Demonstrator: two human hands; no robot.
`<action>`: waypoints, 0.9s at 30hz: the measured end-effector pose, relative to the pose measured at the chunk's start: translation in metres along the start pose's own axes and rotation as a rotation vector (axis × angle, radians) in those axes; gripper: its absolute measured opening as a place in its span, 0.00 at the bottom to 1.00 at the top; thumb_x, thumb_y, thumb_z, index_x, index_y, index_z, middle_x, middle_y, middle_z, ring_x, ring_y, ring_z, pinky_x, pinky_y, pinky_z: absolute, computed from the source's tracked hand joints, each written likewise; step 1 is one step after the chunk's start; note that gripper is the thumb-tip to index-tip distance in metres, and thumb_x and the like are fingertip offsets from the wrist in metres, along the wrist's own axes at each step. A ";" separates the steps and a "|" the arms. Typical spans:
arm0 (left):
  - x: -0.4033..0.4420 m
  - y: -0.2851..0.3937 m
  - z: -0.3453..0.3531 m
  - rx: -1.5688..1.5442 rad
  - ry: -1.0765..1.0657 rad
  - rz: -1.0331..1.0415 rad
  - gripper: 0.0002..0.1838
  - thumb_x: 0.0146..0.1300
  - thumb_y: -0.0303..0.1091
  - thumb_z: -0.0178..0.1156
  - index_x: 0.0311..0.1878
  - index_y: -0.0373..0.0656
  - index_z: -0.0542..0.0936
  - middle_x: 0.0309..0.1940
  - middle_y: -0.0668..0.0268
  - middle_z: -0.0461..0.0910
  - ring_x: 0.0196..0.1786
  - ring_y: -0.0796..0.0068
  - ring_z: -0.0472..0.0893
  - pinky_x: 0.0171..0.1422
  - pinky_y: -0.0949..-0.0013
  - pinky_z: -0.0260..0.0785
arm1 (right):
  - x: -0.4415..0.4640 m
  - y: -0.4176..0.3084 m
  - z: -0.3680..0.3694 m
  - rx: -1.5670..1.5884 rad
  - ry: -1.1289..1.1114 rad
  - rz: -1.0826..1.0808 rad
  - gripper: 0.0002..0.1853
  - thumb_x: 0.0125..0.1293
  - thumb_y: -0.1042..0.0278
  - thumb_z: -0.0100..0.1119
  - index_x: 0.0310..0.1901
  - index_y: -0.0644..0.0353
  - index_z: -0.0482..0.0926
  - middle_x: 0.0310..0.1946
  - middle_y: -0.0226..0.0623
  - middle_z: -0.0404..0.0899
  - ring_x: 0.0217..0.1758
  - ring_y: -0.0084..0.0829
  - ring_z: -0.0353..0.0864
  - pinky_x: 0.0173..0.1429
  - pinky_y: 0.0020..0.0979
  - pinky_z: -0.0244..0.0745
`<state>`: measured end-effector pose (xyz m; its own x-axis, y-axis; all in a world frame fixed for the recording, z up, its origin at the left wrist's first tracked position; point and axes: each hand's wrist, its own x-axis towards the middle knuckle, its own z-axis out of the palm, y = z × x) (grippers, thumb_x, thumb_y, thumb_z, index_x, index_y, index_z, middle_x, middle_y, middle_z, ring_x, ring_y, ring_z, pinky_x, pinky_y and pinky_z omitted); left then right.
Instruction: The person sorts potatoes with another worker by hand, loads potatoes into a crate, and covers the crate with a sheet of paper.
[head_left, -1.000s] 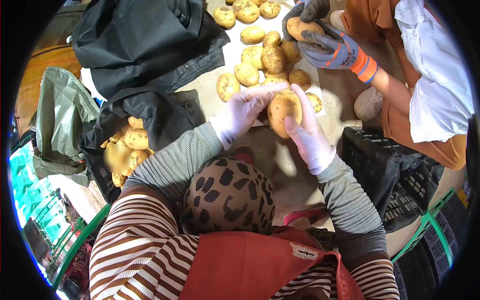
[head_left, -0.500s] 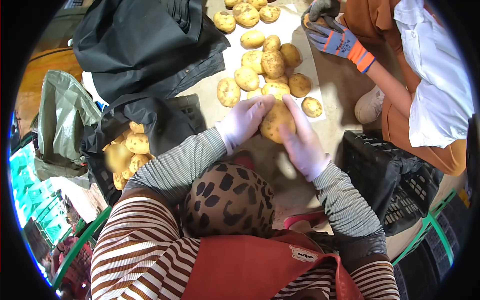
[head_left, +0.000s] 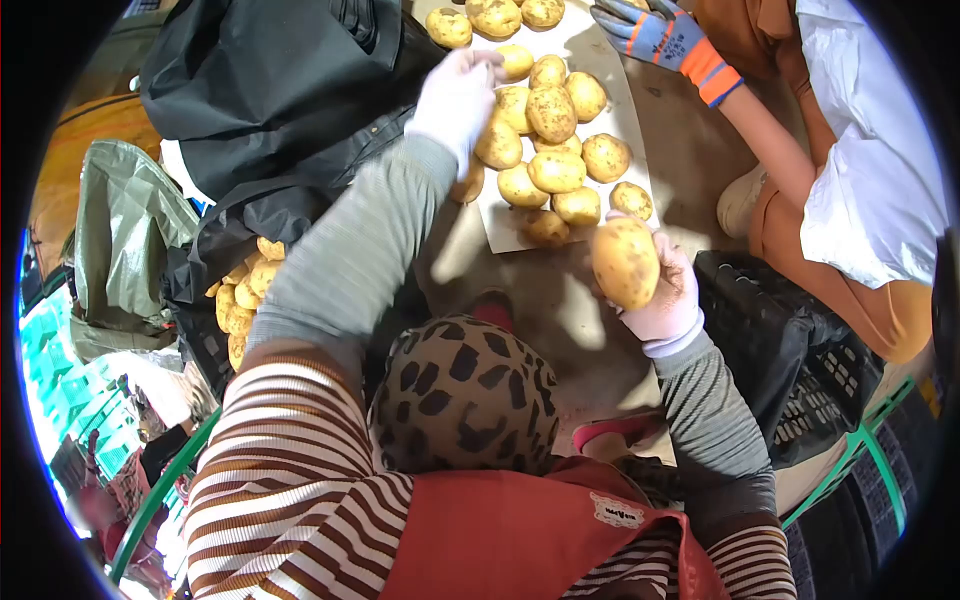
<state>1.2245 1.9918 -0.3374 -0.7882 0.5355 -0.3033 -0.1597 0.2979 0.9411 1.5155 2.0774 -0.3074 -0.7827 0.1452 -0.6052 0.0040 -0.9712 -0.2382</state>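
Note:
My right hand, in a thin white glove, is closed round a large yellow potato with brown specks, held up above the floor. My gloved left hand is stretched out over the left side of a potato pile. Its fingers are slightly bent and a bit blurred, close to a potato, and nothing shows in them. The piled potatoes lie on a white sheet. Part of the pile's left side is hidden by my left hand.
A black crate with a dark liner stands at the right, and a lined crate of potatoes at the left. Black bags lie at the upper left. Another person's gloved hand is at the upper right.
My left hand has let go of the large potato and reached forward to the pile. My right hand has drawn it right. The other person's hand has moved up. More potatoes lie at the pile's near edge.

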 end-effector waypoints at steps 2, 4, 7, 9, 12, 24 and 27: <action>0.039 0.004 0.000 0.377 -0.118 -0.070 0.16 0.69 0.30 0.51 0.58 0.43 0.77 0.38 0.69 0.79 0.38 0.81 0.75 0.47 0.77 0.70 | -0.010 -0.007 -0.012 0.076 0.053 0.060 0.27 0.71 0.48 0.50 0.62 0.60 0.73 0.52 0.47 0.80 0.55 0.49 0.81 0.52 0.47 0.80; 0.090 -0.042 0.005 0.820 -0.246 0.142 0.25 0.66 0.38 0.56 0.67 0.49 0.71 0.57 0.57 0.76 0.53 0.63 0.78 0.62 0.66 0.69 | -0.024 -0.007 -0.017 0.082 0.097 0.050 0.24 0.74 0.50 0.47 0.60 0.61 0.74 0.50 0.48 0.82 0.55 0.51 0.80 0.53 0.48 0.80; 0.124 -0.065 0.023 1.242 -0.373 0.115 0.34 0.63 0.44 0.59 0.73 0.56 0.64 0.71 0.49 0.64 0.70 0.46 0.68 0.75 0.59 0.60 | -0.042 -0.007 -0.028 0.114 0.120 0.059 0.24 0.74 0.50 0.47 0.59 0.61 0.74 0.51 0.49 0.81 0.55 0.52 0.80 0.53 0.49 0.80; 0.145 -0.086 0.020 1.098 -0.311 0.099 0.38 0.60 0.45 0.64 0.73 0.57 0.64 0.68 0.44 0.67 0.68 0.48 0.71 0.72 0.61 0.64 | -0.051 -0.007 -0.037 0.118 0.183 0.036 0.24 0.73 0.50 0.47 0.59 0.62 0.75 0.51 0.50 0.81 0.54 0.52 0.81 0.51 0.50 0.81; 0.143 -0.078 0.015 0.690 -0.204 -0.098 0.33 0.63 0.43 0.63 0.71 0.56 0.66 0.62 0.50 0.73 0.59 0.54 0.78 0.59 0.61 0.75 | -0.060 -0.007 -0.045 0.122 0.199 0.003 0.24 0.73 0.51 0.47 0.58 0.62 0.75 0.51 0.50 0.81 0.53 0.51 0.82 0.50 0.51 0.82; -0.071 0.054 0.010 -0.649 -0.363 -0.005 0.30 0.65 0.44 0.64 0.65 0.38 0.68 0.57 0.57 0.77 0.59 0.64 0.78 0.63 0.62 0.72 | 0.018 -0.021 0.047 -0.116 0.076 -0.048 0.25 0.75 0.50 0.45 0.58 0.66 0.75 0.45 0.48 0.83 0.46 0.46 0.85 0.48 0.42 0.83; -0.087 0.070 0.010 -0.901 -0.383 -0.258 0.32 0.64 0.42 0.65 0.65 0.37 0.67 0.57 0.58 0.77 0.59 0.67 0.78 0.65 0.65 0.71 | 0.018 -0.023 0.086 -0.274 -0.058 -0.067 0.25 0.77 0.54 0.44 0.62 0.67 0.71 0.47 0.47 0.81 0.48 0.38 0.84 0.54 0.35 0.80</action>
<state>1.2876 1.9741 -0.2465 -0.4475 0.8038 -0.3920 -0.8125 -0.1823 0.5538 1.4478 2.0857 -0.2476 -0.8211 0.1888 -0.5386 0.1126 -0.8716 -0.4771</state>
